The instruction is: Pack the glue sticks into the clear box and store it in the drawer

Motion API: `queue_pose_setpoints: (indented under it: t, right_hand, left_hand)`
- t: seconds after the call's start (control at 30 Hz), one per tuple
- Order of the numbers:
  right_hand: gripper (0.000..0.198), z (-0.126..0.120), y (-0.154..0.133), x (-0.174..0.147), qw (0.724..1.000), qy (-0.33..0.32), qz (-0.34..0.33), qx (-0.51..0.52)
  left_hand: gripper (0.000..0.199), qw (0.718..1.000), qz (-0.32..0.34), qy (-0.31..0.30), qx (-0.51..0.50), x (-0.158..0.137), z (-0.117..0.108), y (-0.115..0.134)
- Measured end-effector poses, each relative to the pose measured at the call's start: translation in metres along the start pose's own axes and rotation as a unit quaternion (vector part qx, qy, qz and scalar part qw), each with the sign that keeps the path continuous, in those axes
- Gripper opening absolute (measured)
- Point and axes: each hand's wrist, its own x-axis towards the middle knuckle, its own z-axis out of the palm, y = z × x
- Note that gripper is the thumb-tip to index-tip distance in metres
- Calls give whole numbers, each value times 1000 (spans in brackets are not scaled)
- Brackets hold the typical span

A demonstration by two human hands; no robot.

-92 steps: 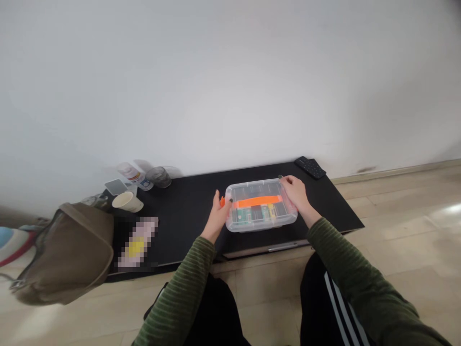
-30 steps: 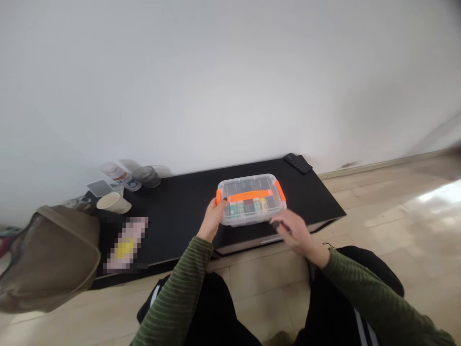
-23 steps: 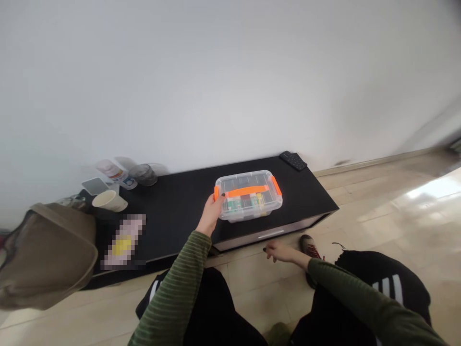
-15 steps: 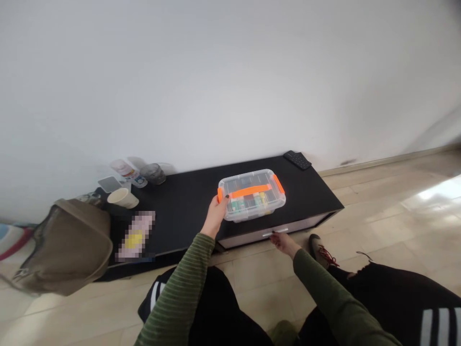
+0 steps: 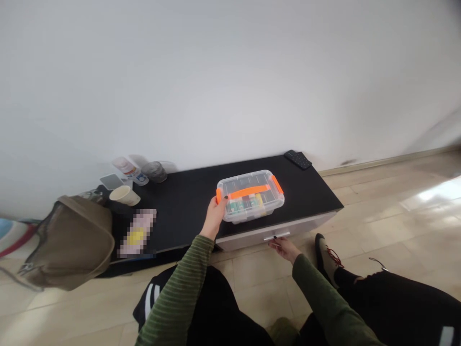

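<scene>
Head camera view: the left hand (image 5: 215, 214) holds a clear box (image 5: 249, 180) by its near left end, thumb on top of the lid and fingers out of sight around the side. The box extends to the right of that hand, above the front part of the black table (image 5: 180, 204); whether its base rests there cannot be told. An orange handle (image 5: 248, 192) crosses the lid, and green, white and yellow packs show through the plastic. An orange clip (image 5: 277, 184) sits at the end away from the left hand.

Below the box, the right hand (image 5: 284, 247) has its fingers bent narrow at a silver drawer handle (image 5: 276, 236), touching it; whether they close right around it cannot be told.

Well to the left of the left hand lie a pixelated pink and yellow item (image 5: 137, 234) and a brown bag (image 5: 77, 242). A paper cup (image 5: 125, 195), a white bottle (image 5: 130, 171) and a grey glass (image 5: 154, 171) stand farther back. Beyond the right hand, near the wall, lies a black dotted item (image 5: 301, 161).
</scene>
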Motion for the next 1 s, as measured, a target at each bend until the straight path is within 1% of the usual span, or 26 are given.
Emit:
queue_pose_setpoints:
  t: [0.2, 0.3, 0.37, 0.43, 0.47, 0.53, 0.57, 0.6, 0.63, 0.67, 0.7, 0.73, 0.8, 0.83, 0.87, 0.9, 0.93, 1.0]
  right_hand:
    - [6, -25, 28, -37, 999, 7, 34, -5]
    - [12, -33, 39, -55, 999, 13, 39, -27]
    - [16, -34, 45, -68, 995, 14, 51, -88]
    - [19, -32, 48, -87, 983, 1, 79, -165]
    - [21, -30, 49, -98, 975, -18, 98, -200]
    - [25, -26, 44, -125, 956, -93, 125, -248]
    - [28, -23, 38, -139, 938, -165, 128, -276]
    - [33, -20, 30, -153, 918, -239, 112, -296]
    - [38, -17, 19, -165, 906, -286, 77, -302]
    - [42, -14, 7, -174, 905, -301, 31, -299]
    - [46, -12, -7, -181, 913, -281, -22, -293]
    - [49, -10, -20, -184, 925, -242, -82, -281]
    - [51, -8, -46, -183, 945, -126, -210, -219]
    - [54, -9, -57, -180, 946, -73, -261, -179]
    - [56, -9, -66, -177, 943, -33, -297, -146]
    - [59, -10, -72, -174, 940, -11, -318, -123]
    - [61, -11, -76, -172, 938, -6, -325, -116]
    - [61, -14, -79, -172, 935, -9, -324, -144]
  left_hand:
    - [48, 1000, 8, 10, -16, -1, 2, -3]
    - [46, 999, 16, 9, -29, -4, 3, -3]
    - [44, 999, 18, 13, -34, -6, 3, -3]
    - [44, 999, 18, 20, -38, -8, 2, -3]
    - [44, 999, 16, 23, -40, -10, 2, -3]
    - [45, 999, 12, 28, -38, -14, 0, -3]
    - [46, 999, 12, 30, -33, -17, 0, -3]
    - [46, 999, 12, 30, -27, -21, -1, -3]
    - [45, 999, 13, 30, -20, -25, -2, -3]
    - [45, 999, 16, 29, -12, -30, -3, -3]
    - [44, 999, 19, 27, -5, -35, -4, -4]
    - [44, 999, 21, 25, 0, -41, -5, -5]
    - [43, 1000, 25, 14, 9, -54, -7, -6]
    - [44, 1000, 25, 6, 15, -62, -8, -8]
    - [45, 999, 24, -5, 21, -69, -9, -9]
    - [45, 999, 25, -18, 29, -77, -9, -11]
    - [45, 998, 28, -31, 37, -86, -10, -14]
    - [43, 996, 38, -59, 54, -104, -12, -20]
